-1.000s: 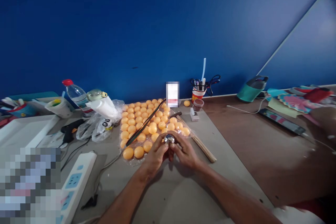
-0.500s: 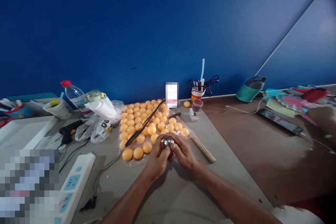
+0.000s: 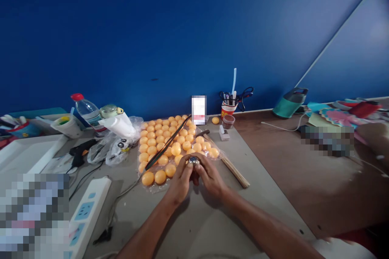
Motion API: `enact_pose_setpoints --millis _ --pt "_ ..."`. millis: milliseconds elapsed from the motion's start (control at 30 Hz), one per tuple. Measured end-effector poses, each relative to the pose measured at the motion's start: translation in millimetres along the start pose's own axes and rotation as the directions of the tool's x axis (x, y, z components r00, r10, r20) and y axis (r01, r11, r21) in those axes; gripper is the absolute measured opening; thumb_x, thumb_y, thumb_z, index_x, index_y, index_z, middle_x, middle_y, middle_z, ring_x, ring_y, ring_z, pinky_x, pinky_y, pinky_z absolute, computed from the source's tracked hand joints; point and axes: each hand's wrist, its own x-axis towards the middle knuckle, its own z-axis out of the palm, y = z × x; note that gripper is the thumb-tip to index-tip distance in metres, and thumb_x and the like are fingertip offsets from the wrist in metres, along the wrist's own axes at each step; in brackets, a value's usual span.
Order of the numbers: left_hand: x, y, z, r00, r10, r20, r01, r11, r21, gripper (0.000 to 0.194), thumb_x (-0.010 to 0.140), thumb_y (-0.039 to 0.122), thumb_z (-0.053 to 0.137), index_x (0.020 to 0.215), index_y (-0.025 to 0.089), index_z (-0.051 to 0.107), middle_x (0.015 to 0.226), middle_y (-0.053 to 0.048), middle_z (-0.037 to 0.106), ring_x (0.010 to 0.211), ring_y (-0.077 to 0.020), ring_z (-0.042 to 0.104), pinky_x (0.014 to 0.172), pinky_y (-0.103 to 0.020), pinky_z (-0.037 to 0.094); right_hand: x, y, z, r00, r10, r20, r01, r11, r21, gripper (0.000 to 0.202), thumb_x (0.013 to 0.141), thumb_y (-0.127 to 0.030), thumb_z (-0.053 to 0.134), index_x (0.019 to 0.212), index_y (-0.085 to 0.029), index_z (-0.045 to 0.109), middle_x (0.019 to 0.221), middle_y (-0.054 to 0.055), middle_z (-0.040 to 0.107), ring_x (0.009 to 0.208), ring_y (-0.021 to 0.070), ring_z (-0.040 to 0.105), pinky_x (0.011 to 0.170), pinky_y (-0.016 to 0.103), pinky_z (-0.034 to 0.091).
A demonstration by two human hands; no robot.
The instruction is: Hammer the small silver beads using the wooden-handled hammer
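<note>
Between my left hand (image 3: 181,180) and my right hand (image 3: 212,177) is a small, shiny silver round object (image 3: 193,160). Fingers of both hands wrap around it, and both thumbs press on its near side. Much of it is hidden, so its exact kind is unclear. Just beyond the hands, many orange balls (image 3: 160,177) lie in rows in clear plastic on the grey table mat (image 3: 194,226). A long dark strip (image 3: 165,147) lies slantwise across them. To the right of the balls rests a bundle of thin wooden sticks (image 3: 235,172).
A white power strip (image 3: 88,210), a black glue gun (image 3: 80,151) and a plastic bottle (image 3: 88,109) are on the left. Behind stand a pen cup (image 3: 228,109) and a small tub (image 3: 228,121). At right are a green container (image 3: 288,103) and another person's hand (image 3: 373,135).
Both thumbs have shifted on the silver object, now side by side at its near edge. The object has turned or moved slightly within my hands.
</note>
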Motion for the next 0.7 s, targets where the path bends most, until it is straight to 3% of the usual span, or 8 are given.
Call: enact_pose_setpoints --millis 100,300,700 --pt "0.5 -1.6 2.4 0.999 -0.007 0.044 0.008 0.999 -0.035 0.037 0.089 0.044 0.052 0.114 0.017 0.052 0.071 0.002 0.053 0.059 -0.012 0.05 0.059 -0.026 0.046 1.8 1.1 -2.4 0.999 0.034 -0.002 -0.033 0.998 0.054 0.044 0.098 -0.053 0.038 0.121 -0.018 0.054 0.07 -0.002 0.055 0.046 0.0097 0.052 0.044 0.022 0.046" --pt "1.3 -3.8 -1.1 0.997 -0.056 0.061 0.059 0.997 -0.044 0.031 0.088 0.035 0.051 0.114 0.017 0.05 0.074 0.002 0.052 0.061 -0.0113 0.05 0.061 -0.026 0.044 0.5 -0.8 -3.3 1.0 -0.004 0.003 0.004 0.997 -0.072 0.043 0.1 -0.052 0.034 0.118 -0.018 0.055 0.065 -0.002 0.054 0.046 0.0109 0.053 0.048 0.024 0.045" --pt "1.1 0.5 3.1 1.0 -0.027 0.017 0.027 1.0 -0.012 0.03 0.083 0.038 0.052 0.104 0.017 0.049 0.069 0.003 0.052 0.057 -0.0118 0.049 0.057 -0.026 0.043 0.3 -3.7 -0.8 1.0 -0.014 -0.021 0.012 0.998 -0.067 0.039 0.1 -0.047 0.036 0.116 -0.018 0.056 0.068 -0.002 0.054 0.048 0.0105 0.052 0.049 0.023 0.044"
